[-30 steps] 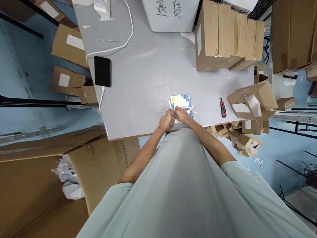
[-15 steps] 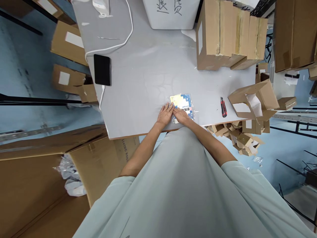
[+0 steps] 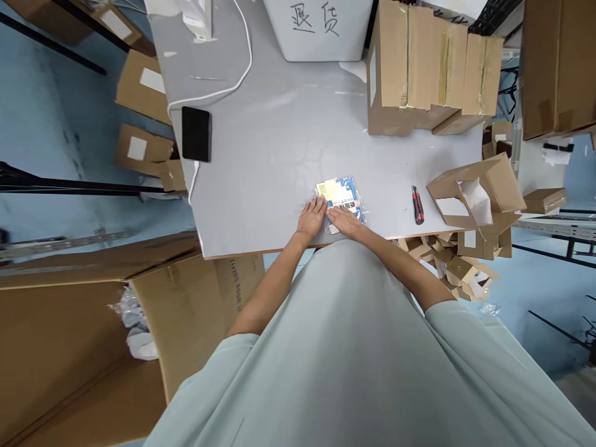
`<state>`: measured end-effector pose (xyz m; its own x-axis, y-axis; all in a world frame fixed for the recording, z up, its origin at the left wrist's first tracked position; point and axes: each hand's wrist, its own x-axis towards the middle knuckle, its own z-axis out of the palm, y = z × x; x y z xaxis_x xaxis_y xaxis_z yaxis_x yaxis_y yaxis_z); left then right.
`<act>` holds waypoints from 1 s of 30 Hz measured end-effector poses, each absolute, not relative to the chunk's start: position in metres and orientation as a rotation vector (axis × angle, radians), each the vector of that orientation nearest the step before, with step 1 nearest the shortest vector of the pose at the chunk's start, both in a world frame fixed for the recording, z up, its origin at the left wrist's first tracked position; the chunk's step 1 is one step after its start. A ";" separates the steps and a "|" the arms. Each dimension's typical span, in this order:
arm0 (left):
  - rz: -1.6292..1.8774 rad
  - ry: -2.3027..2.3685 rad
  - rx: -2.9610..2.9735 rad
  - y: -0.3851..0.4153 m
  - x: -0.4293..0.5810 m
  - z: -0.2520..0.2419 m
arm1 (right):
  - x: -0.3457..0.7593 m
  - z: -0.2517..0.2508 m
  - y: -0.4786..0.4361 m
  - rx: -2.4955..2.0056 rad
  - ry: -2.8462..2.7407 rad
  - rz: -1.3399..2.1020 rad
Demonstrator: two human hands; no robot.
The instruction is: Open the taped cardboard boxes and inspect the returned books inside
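A small booklet [image 3: 342, 190] with a yellow, blue and white cover lies in a clear plastic sleeve near the table's front edge. My left hand [image 3: 311, 217] rests flat at the sleeve's left side, fingers stretched out. Across the lower part of the cover lies my right hand [image 3: 345, 221], also flat with its fingers extended, hiding some of the print. To the right, apart from both hands, is a red and black box cutter [image 3: 418, 205].
Taped cardboard boxes [image 3: 410, 68] stand at the back right beside a white bin [image 3: 321, 31]. An opened carton [image 3: 484, 186] sits at the right edge. A phone [image 3: 196, 135] on a white cable lies left. A large carton [image 3: 200, 316] stands below left.
My hands have drawn slightly apart over the booklet, which now shows more between them. The view has shifted a little.
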<state>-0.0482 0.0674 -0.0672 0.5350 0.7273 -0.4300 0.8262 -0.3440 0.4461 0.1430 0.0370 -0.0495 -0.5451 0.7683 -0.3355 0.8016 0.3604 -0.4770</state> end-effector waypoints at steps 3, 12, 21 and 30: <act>-0.218 1.260 2.142 0.067 -0.044 -0.068 | 0.146 -0.050 0.036 1.432 2.601 -0.894; -0.269 1.344 2.116 0.070 -0.027 -0.061 | 0.194 -0.030 -0.021 1.170 2.614 -0.930; -0.277 1.557 1.959 0.072 0.022 -0.057 | 0.268 -0.009 -0.042 1.735 2.302 -1.298; -0.358 1.527 2.017 0.067 0.029 -0.053 | 0.271 -0.025 0.004 2.334 1.730 -1.747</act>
<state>0.0286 0.0670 -0.0532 0.3091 0.7873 -0.5336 0.9424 -0.1780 0.2832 0.2714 0.0044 -0.0247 -0.0356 0.8187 -0.5732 0.5652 -0.4565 -0.6871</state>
